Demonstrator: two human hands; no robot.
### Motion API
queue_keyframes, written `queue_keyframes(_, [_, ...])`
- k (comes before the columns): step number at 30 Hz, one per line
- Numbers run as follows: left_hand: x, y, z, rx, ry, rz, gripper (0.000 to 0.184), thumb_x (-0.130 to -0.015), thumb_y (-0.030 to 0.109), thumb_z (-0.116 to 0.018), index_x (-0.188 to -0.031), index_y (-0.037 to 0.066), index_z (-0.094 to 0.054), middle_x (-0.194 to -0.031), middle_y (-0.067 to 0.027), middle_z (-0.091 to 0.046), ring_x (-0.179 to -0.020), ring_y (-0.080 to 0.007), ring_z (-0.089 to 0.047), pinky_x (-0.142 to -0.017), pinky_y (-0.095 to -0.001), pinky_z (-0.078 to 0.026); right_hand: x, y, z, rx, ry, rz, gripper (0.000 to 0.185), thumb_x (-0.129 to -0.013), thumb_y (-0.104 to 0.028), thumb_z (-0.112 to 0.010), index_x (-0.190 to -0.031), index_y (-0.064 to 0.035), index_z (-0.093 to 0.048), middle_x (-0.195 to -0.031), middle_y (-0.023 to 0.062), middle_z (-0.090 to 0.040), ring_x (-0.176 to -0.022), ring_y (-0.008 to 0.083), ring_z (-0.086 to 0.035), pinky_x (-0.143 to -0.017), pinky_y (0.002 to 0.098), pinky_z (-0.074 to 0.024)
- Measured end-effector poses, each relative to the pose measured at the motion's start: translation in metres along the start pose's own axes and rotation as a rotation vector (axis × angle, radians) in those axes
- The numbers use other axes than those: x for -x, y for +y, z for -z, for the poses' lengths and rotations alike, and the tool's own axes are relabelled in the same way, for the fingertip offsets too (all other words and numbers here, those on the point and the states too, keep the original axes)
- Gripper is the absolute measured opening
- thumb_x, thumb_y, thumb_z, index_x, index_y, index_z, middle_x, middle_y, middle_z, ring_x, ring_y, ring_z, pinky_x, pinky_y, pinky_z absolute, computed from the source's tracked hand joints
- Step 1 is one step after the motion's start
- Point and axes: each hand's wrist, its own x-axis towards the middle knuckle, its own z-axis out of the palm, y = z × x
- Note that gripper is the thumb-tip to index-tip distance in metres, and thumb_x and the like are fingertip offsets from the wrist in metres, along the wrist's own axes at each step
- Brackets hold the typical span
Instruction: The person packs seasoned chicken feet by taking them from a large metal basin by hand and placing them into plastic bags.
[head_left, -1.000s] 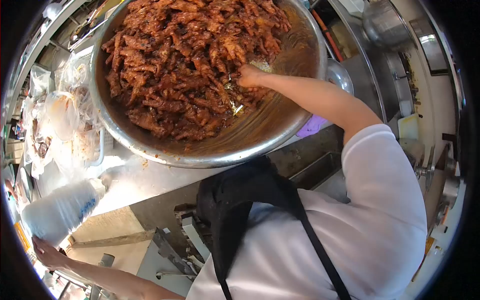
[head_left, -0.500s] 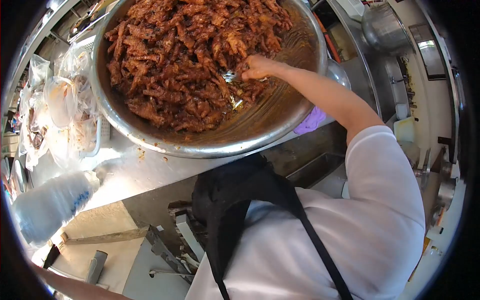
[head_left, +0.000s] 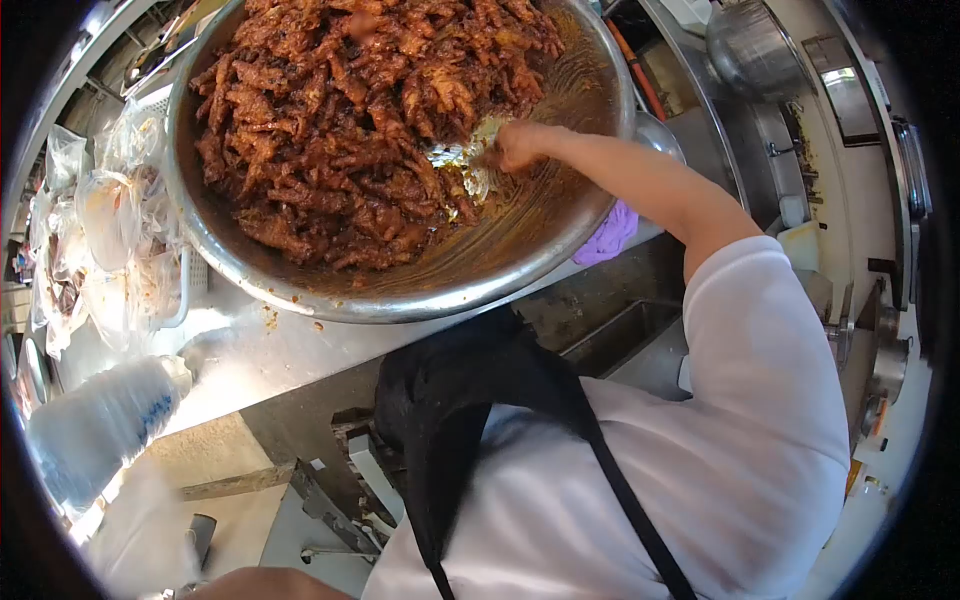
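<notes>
A large metal basin (head_left: pixel 400 308) holds a heap of glossy red-brown chicken feet (head_left: pixel 330 150) in thick sauce. My right hand (head_left: pixel 522 146) reaches into it at the heap's right edge, fingers closed. Beside the fingers, shiny silvery patches show among the feet; whether they are a utensil or the basin's bare metal is unclear. At the bottom edge, a skin-coloured part of my left arm or hand (head_left: pixel 265 584) appears, its fingers not visible. Near it is a blurred whitish, see-through shape (head_left: pixel 145 530), perhaps plastic.
Filled clear plastic bags (head_left: pixel 110 230) sit in a white basket at the left. A large plastic bottle (head_left: pixel 100 430) lies at the metal table's front edge. A purple cloth (head_left: pixel 608 235) is tucked beside the basin. A steel pot (head_left: pixel 755 50) stands at the back right.
My right hand stays low in the basin, and more silvery surface shows beside it. My left arm has shifted rightward along the bottom edge, and the blurred whitish shape has appeared there.
</notes>
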Motion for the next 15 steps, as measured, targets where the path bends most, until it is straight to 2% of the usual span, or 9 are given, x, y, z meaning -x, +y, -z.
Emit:
queue_keyframes(2, [0.077, 0.003, -0.057, 0.395, -0.302, 0.397, 0.027, -0.094, 0.018, -0.047, -0.11, -0.001, -0.058, -0.101, -0.0133, -0.061, -0.094, -0.0238, -0.057, -0.083, -0.0342, -0.045, -0.028, -0.008, -0.036, -0.083, 0.399, -0.004, 0.064, -0.087, -0.051, -0.051, -0.114, 0.0071, -0.055, -0.108, 0.0215, -0.063, -0.1, 0.0326, -0.061, -0.083, 0.0404, -0.0494])
queue_keyframes(4, [0.137, 0.053, -0.113, 0.667, -0.596, 0.63, 0.028, -0.093, 0.018, -0.049, -0.111, -0.001, -0.059, -0.101, -0.011, -0.062, -0.094, -0.0205, -0.057, -0.086, -0.0316, -0.043, -0.01, -0.054, -0.025, -0.168, 0.349, -0.017, 0.071, -0.087, -0.049, -0.05, -0.13, 0.0078, -0.039, -0.122, 0.0222, -0.055, -0.108, 0.0345, -0.057, -0.089, 0.0403, -0.047])
queue_keyframes(5, [0.161, 0.087, -0.14, 0.702, -0.724, 0.602, 0.028, -0.092, 0.018, -0.05, -0.112, 0.0, -0.059, -0.101, -0.0098, -0.062, -0.094, -0.0188, -0.057, -0.087, -0.0303, -0.043, 0.021, -0.094, -0.001, -0.207, 0.095, -0.032, 0.077, -0.087, -0.046, -0.052, -0.137, 0.0076, -0.028, -0.13, 0.0221, -0.049, -0.113, 0.0358, -0.054, -0.093, 0.0406, -0.0453])
queue_keyframes(6, [0.17, 0.128, -0.16, 0.561, -0.895, 0.536, 0.022, -0.09, 0.019, -0.056, -0.1, 0.001, -0.065, -0.09, -0.008, -0.065, -0.085, -0.0178, -0.059, -0.079, -0.0303, -0.045, 0.009, -0.11, -0.02, -0.041, 0.007, 0.077, 0.074, -0.086, -0.042, -0.053, -0.138, 0.004, -0.028, -0.132, 0.0216, -0.048, -0.114, 0.0361, -0.053, -0.095, 0.0415, -0.044])
queue_keyframes(7, [0.211, 0.148, -0.196, 0.75, -0.732, 0.556, 0.022, -0.09, 0.021, -0.058, -0.094, 0.002, -0.067, -0.082, -0.0077, -0.066, -0.078, -0.0171, -0.06, -0.072, -0.0303, -0.046, 0.0, -0.119, -0.035, 0.128, -0.076, 0.186, 0.072, -0.085, -0.037, -0.055, -0.14, 0.0005, -0.027, -0.134, 0.0211, -0.047, -0.116, 0.0365, -0.051, -0.096, 0.0425, -0.0428])
queue_keyframes(9, [0.221, 0.188, -0.215, 0.543, -0.961, 0.706, 0.03, -0.089, 0.028, -0.058, -0.097, 0.0, -0.065, -0.087, -0.0142, -0.066, -0.08, -0.0217, -0.061, -0.074, -0.0337, -0.046, 0.028, -0.113, -0.022, 0.154, -0.071, 0.257, 0.067, -0.083, -0.034, -0.056, -0.139, -0.0057, -0.032, -0.126, 0.02, -0.053, -0.113, 0.0344, -0.054, -0.094, 0.0429, -0.0444])
queue_keyframes(10, [0.241, 0.189, -0.233, 0.64, -0.917, 0.683, 0.038, -0.089, 0.033, -0.058, -0.103, -0.002, -0.063, -0.092, -0.0171, -0.065, -0.084, -0.0267, -0.06, -0.078, -0.037, -0.045, 0.042, -0.105, -0.017, 0.175, -0.071, 0.294, 0.065, -0.082, -0.032, -0.057, -0.138, -0.0088, -0.034, -0.123, 0.0195, -0.056, -0.111, 0.0333, -0.056, -0.092, 0.0431, -0.0452])
queue_keyframes(11, [0.237, 0.198, -0.231, 0.621, -1.027, 0.782, 0.043, -0.09, 0.035, -0.057, -0.112, -0.002, -0.058, -0.1, -0.0207, -0.063, -0.092, -0.031, -0.059, -0.083, -0.0391, -0.044, 0.021, -0.079, -0.032, 0.224, -0.062, 0.245, 0.059, -0.083, -0.033, -0.056, -0.136, -0.0149, -0.039, -0.114, 0.0177, -0.062, -0.107, 0.0313, -0.059, -0.088, 0.0428, -0.0469])
queue_keyframes(15, [0.249, 0.207, -0.192, 0.676, -0.757, 0.683, 0.051, -0.091, 0.035, -0.056, -0.121, -0.006, -0.051, -0.117, -0.0243, -0.056, -0.11, -0.0356, -0.052, -0.096, -0.0398, -0.039, 0.037, -0.059, -0.016, 0.383, -0.08, 0.079, 0.049, -0.083, -0.043, -0.056, -0.119, -0.0096, -0.058, -0.114, 0.0139, -0.063, -0.105, 0.029, -0.06, -0.086, 0.0412, -0.0488])
